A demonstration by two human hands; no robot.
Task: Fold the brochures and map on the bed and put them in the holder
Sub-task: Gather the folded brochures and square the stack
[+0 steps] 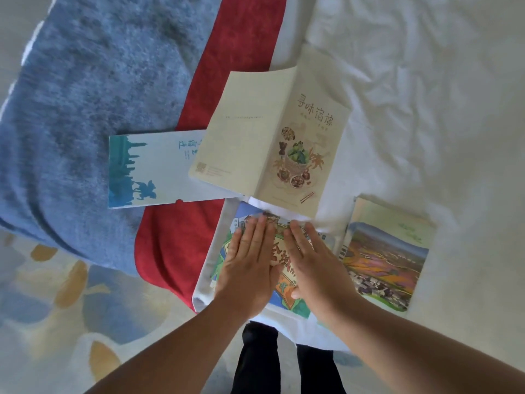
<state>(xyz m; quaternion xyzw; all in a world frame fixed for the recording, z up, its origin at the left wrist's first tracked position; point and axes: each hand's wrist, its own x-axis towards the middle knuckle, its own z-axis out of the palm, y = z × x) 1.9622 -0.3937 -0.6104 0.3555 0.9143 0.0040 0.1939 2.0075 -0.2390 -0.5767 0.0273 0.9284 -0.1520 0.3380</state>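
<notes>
Folding stage: pressing flat. The colourful, hand-drawn paper map [284, 304] lies on the near edge of the bed, directly under both palms. The left hand [250, 265] and right hand [315, 268] rest side by side on it, fingers straight and close together. Neither hand grasps anything; both press down flat, apparently to set a crease or smooth the sheet.

Just beyond the fingertips, a cream paper brochure with a food illustration [255, 132] lies open, its near edge touching or overlapping the far edge of the map. To the outside of the right hand lies a paper brochure printed with a landscape [386, 257], just beside the map. Well out past the left hand, a pale blue card sleeve with a skyline print [153, 169], probably the holder, rests partly on a red fabric runner [244, 52] and a blue fuzzy blanket [99, 81]. A crumpled white bedsheet [426, 109] is under the map and both brochures.

Risks from here:
- The soft, wrinkled bedding gives little backing, so the crease may set crooked or weak.
- Uneven pressure could slide the map toward the bed edge.
- A bulky fold may not fit the sleeve.
- The cream brochure could be caught and dragged.
</notes>
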